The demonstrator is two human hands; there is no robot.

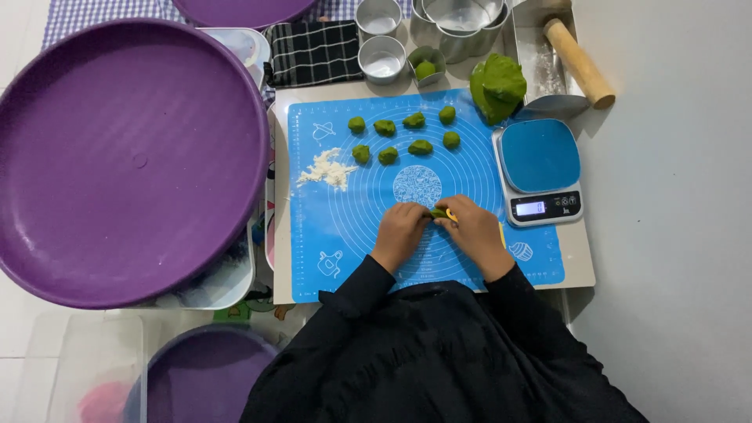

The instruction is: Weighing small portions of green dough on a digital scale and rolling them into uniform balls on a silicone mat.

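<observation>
My left hand [401, 227] and my right hand [471, 229] meet over a blue silicone baking mat [345, 227], pinching a small green dough piece [439, 212] between their fingertips; a bit of yellow shows beside it. Several small green dough balls [405, 135] lie in two rows at the far part of the mat. A big lump of green dough [497, 86] sits at the mat's far right corner. A small pile of white flour [327, 168] lies on the mat's left side.
A blue-topped digital kitchen scale [539, 168] stands right of the mat. A wooden rolling pin [578, 52] rests on a metal tray. Small metal cups [382, 59] and a checked cloth [313, 51] sit beyond. A large purple round lid [125, 157] fills the left.
</observation>
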